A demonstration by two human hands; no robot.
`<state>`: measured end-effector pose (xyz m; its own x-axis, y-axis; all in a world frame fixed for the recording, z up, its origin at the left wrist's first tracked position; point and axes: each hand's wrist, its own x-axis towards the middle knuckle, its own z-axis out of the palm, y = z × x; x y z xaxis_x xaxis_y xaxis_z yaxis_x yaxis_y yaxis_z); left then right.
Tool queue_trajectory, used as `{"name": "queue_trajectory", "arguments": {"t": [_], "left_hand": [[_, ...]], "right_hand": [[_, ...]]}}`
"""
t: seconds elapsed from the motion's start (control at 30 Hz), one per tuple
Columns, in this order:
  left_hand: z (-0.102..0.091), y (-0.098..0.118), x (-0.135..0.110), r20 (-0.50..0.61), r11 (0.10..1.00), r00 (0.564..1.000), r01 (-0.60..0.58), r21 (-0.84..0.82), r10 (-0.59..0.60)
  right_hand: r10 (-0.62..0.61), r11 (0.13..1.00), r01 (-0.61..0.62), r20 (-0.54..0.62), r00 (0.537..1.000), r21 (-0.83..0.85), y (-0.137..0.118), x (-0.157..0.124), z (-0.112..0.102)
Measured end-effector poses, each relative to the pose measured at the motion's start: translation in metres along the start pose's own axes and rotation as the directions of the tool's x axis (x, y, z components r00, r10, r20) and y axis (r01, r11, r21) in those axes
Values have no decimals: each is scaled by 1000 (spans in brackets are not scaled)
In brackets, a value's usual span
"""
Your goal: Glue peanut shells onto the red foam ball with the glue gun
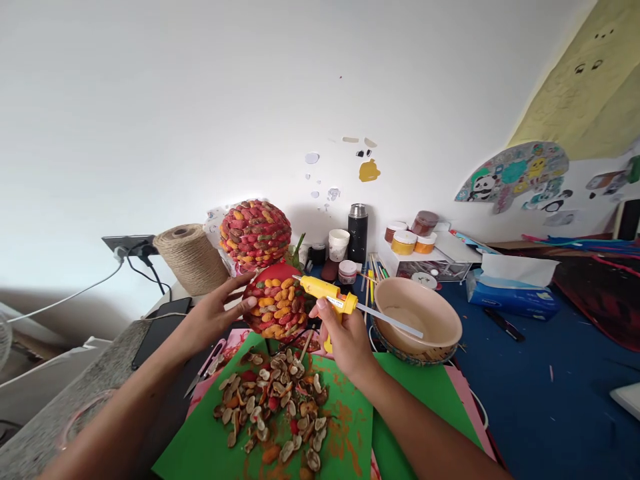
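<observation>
My left hand (220,312) is curved around the left side of a red ball (279,301) partly covered with painted peanut shells in orange, red and green. Its top is bare red. In my right hand (345,333) is a yellow hot glue gun (327,295), fingers wrapped round its handle. The nozzle points left, at the upper right of the ball; whether it touches I cannot tell. A translucent glue stick (393,322) sticks out of the gun's back. Below lie loose peanut shells (270,393) on green sheets (350,413).
A second shell-covered ball (256,233) sits behind, beside a twine spool (193,260). To the right stands a beige bowl (420,313), with a black flask (357,233) and paint jars (404,242) further back. Scissors (206,367) lie at the left. A tissue pack (513,293) is far right.
</observation>
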<state>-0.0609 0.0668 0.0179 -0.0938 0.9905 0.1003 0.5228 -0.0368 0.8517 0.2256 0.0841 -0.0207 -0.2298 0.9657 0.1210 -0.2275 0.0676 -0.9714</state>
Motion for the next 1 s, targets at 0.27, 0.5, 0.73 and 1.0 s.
{"name": "queue_trajectory", "arguments": {"t": [0.27,0.5,0.73,1.0], "left_hand": [[14,-6,-6,-45,974,984,-164,158,173],[10,3,-10,-42,967,975,-212,140,220],[4,2,1,-60,976,980,-183,121,191],[-4,-9,14,145,986,989,-13,-165,37]], "right_hand": [[-24,1000,23,-54,998,-13,0,-3,0],[-44,999,44,-72,996,-1,4,-1,0],[-97,995,96,72,993,13,12,-7,-1],[-154,987,159,152,976,-16,13,-7,-2]]}}
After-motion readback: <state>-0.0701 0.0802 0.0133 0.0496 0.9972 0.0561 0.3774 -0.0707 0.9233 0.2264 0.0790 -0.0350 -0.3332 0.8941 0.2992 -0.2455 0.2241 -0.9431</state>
